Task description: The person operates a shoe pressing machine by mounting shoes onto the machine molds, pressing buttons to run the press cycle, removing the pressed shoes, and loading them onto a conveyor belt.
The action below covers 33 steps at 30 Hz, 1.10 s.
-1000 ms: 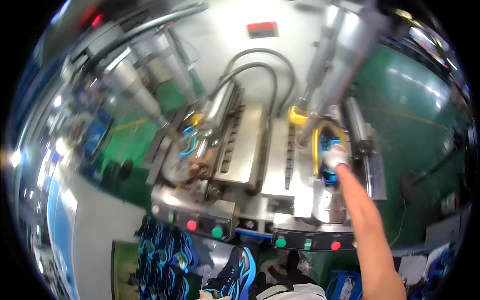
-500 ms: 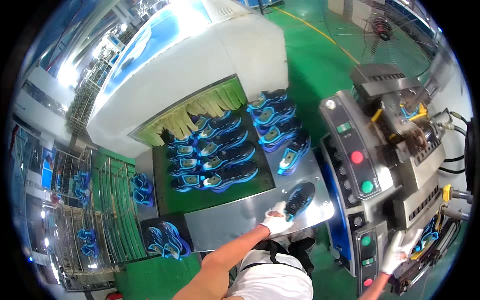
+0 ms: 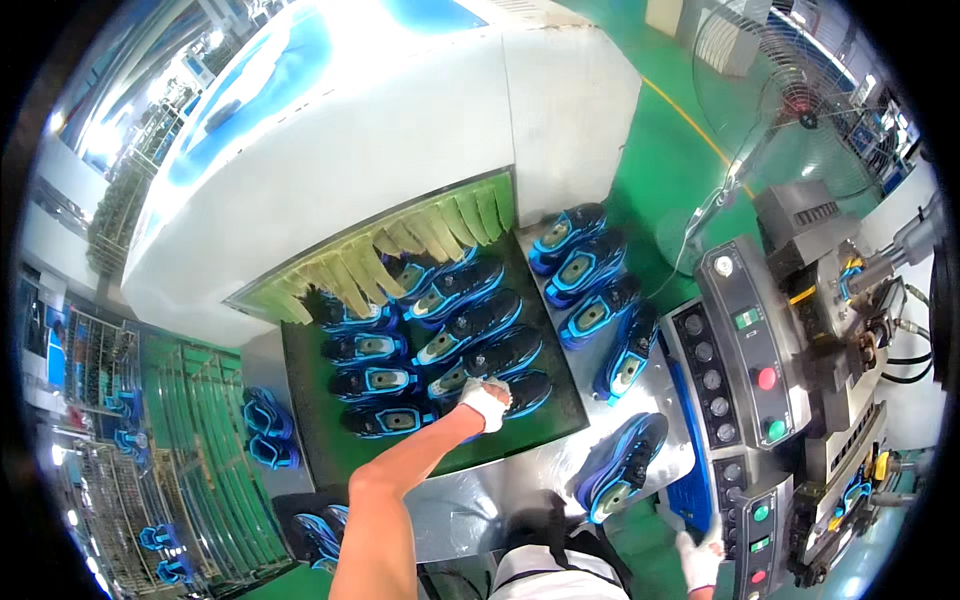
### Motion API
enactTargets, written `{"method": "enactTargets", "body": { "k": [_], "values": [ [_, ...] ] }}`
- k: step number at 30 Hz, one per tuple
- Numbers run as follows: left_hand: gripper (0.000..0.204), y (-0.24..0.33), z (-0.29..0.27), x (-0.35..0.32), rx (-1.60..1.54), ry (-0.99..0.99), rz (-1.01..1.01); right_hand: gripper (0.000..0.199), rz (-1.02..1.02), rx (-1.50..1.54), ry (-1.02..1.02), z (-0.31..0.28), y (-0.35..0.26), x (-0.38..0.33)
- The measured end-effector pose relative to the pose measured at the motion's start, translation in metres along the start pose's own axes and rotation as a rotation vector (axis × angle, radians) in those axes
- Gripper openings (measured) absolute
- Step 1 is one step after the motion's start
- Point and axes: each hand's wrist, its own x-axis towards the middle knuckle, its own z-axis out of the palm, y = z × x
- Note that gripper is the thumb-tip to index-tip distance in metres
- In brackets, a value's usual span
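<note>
My left hand (image 3: 487,404), in a white glove, is closed over the nearest right-hand black and blue shoe (image 3: 528,392) on the dark green conveyor belt (image 3: 470,455). Its palm side and some fingers are hidden. Several like shoes lie on the belt in two columns. A single shoe (image 3: 625,466) rests on the metal tabletop to the right, apart from both hands. My gloved right hand (image 3: 700,555) is low at the right beside the machine's control panel (image 3: 762,530), fingers apart and nothing in them.
A white tunnel machine (image 3: 400,140) with a green strip curtain (image 3: 400,250) stands over the belt's far end. More shoes (image 3: 585,265) line the metal ledge. At right is a steel press (image 3: 840,400) with buttons; beyond it stands a fan (image 3: 790,110). Shoe racks (image 3: 200,450) fill the left.
My left hand has let go of the shoe on the metal tabletop and moved left onto a belt shoe. My right hand has drawn back from the press towards me.
</note>
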Motion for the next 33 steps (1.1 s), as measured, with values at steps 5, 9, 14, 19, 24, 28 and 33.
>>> {"method": "enactTargets", "body": {
  "k": [5, 9, 14, 19, 24, 28, 33],
  "values": [
    [0.075, 0.004, -0.044, -0.051, -0.352, 0.049, -0.099, 0.086, 0.063, 0.459, -0.206, 0.055, -0.002, -0.015],
    [0.096, 0.068, -0.112, -0.131, -0.716, 0.235, -0.133, 0.078, 0.016, 0.740, -0.217, 0.044, -0.084, -0.015],
    [0.097, 0.153, -0.207, -0.167, -1.144, -0.081, 0.410, 0.069, -0.117, 0.828, -0.484, 0.016, -0.092, 0.009],
    [0.064, 0.200, -0.203, -0.114, -1.118, 0.168, 0.765, 0.072, -0.211, 1.369, -0.754, -0.020, -0.076, 0.006],
    [0.056, 0.302, -0.295, -0.084, -1.124, 0.579, 0.707, 0.077, -0.300, 1.659, -0.595, -0.091, -0.008, 0.038],
    [0.055, 0.339, -0.283, -0.055, -1.147, 0.542, 0.614, 0.082, -0.304, 1.897, -0.372, -0.145, 0.035, 0.037],
    [0.051, 0.368, -0.287, -0.035, -1.059, 0.537, 0.579, 0.075, -0.312, 2.140, -0.109, -0.175, 0.047, 0.042]
  ]
}}
